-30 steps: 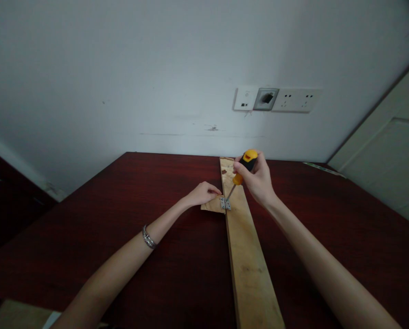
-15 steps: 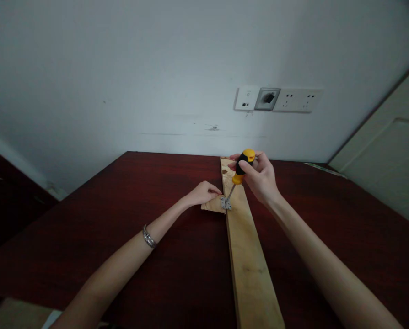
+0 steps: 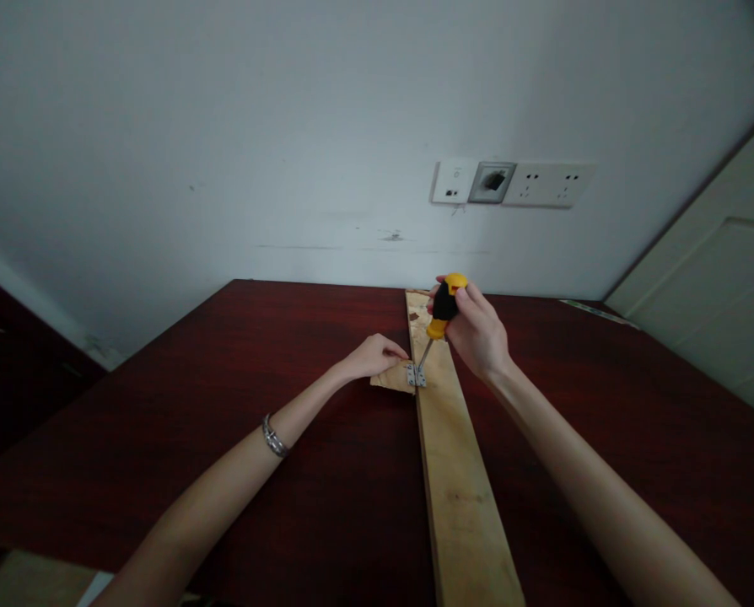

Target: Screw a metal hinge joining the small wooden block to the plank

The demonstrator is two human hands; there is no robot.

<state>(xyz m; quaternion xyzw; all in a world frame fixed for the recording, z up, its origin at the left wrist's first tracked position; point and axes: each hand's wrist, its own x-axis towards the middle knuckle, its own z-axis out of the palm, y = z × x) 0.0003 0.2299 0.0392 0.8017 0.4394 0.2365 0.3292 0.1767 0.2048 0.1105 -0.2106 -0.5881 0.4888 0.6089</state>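
A yellow and black screwdriver is gripped by my right hand, its shaft slanting down to a small metal hinge. One leaf of the hinge lies on a long wooden board, the other on a small wooden piece at the board's left side. My left hand presses its closed fingers on the far edge of that small piece, close to the hinge. The screw under the screwdriver tip is too small to make out.
Everything lies on a dark red wooden table pushed against a white wall. Wall sockets sit above its back edge. To the right stands a pale panelled door. A thin strip lies at the back right edge.
My right hand has turned round the screwdriver handle, the fingers now placed differently on it. The screwdriver tip stays at the hinge, and my left hand has not moved.
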